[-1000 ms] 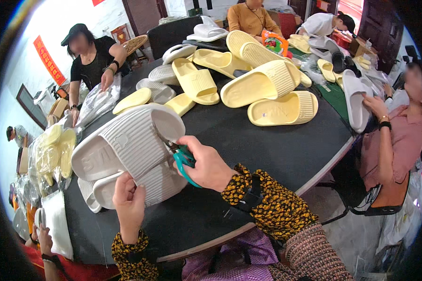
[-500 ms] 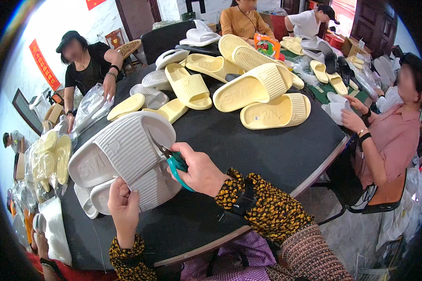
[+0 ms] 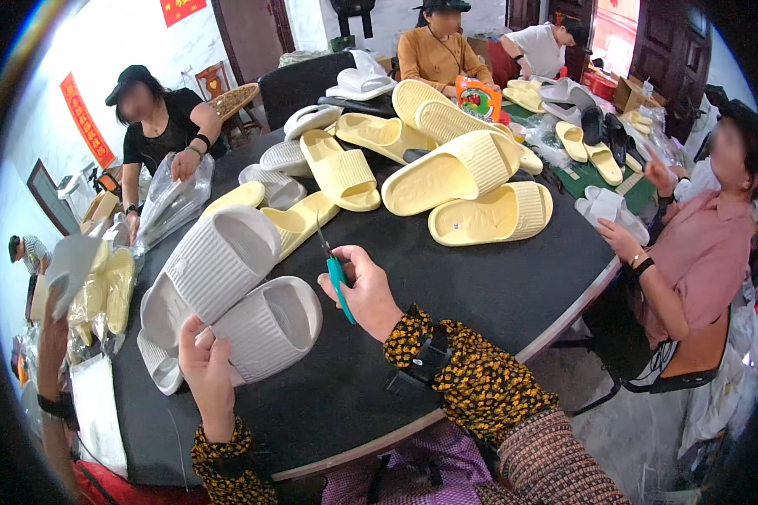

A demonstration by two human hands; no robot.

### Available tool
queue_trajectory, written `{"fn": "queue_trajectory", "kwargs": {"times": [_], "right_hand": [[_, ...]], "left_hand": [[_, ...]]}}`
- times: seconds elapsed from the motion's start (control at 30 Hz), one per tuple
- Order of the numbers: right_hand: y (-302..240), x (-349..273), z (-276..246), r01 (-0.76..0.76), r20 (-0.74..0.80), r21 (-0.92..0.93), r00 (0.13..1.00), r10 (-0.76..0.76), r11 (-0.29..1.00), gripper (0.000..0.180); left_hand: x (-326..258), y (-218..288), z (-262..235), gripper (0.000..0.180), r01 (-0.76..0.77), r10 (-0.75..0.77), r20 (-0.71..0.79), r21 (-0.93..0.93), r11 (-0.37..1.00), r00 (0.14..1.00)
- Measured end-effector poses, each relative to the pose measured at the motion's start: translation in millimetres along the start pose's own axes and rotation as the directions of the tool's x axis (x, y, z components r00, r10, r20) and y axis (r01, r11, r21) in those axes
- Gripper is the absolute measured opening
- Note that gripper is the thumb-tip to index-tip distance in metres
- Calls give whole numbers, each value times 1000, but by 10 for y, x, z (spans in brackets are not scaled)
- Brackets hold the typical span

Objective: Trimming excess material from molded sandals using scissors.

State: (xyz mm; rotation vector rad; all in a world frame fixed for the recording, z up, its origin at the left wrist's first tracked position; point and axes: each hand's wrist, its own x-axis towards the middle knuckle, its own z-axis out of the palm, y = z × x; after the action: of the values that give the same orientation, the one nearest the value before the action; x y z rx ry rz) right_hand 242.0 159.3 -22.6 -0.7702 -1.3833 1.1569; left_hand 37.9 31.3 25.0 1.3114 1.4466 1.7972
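Note:
My left hand [image 3: 209,379] has its fingers closed on the edge of a light grey slipper [image 3: 219,265] with a ribbed strap. That slipper tilts up over a second grey slipper [image 3: 269,324], which lies against the same fingers. Part of another grey slipper [image 3: 158,364] shows beneath, at the left. My right hand [image 3: 369,293] grips scissors [image 3: 338,282] with teal handles, their dark blades pointing away from me. The scissors are apart from the slippers, just to their right.
Yellow slippers [image 3: 488,215] and a few grey ones are heaped across the black table [image 3: 446,295]. Co-workers sit around it; one handles a clear plastic bag [image 3: 173,202] at the left, another a grey slipper [image 3: 611,210] at the right. A nearby person's hand [image 3: 55,337] raises something grey.
My right hand has drawn the scissors back from the slipper's toe end, blades now upward. The upper slipper has swung, uncovering more of the lower one. At the left edge, another person's hand has risen.

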Motion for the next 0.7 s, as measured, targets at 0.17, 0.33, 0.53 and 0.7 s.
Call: {"fn": "queue_trajectory", "kwargs": {"times": [0.17,0.33,0.53,0.7], "right_hand": [[111,33,-13,-188,36,3,982,188,982,40],[370,52,-8,-212,138,-71,966,220,975,33],[862,47,120,-49,197,201,980,9,978,25],[153,20,-84,-429,385,-136,808,447,893,35]], "left_hand": [[15,279,48,42,7,-8,-2,-90,996,1000],[64,607,262,44,167,-146,103,-241,956,984],[336,702,646,43,300,-247,222,-249,921,943],[980,658,1190,45,274,-229,290,-125,953,929]]}}
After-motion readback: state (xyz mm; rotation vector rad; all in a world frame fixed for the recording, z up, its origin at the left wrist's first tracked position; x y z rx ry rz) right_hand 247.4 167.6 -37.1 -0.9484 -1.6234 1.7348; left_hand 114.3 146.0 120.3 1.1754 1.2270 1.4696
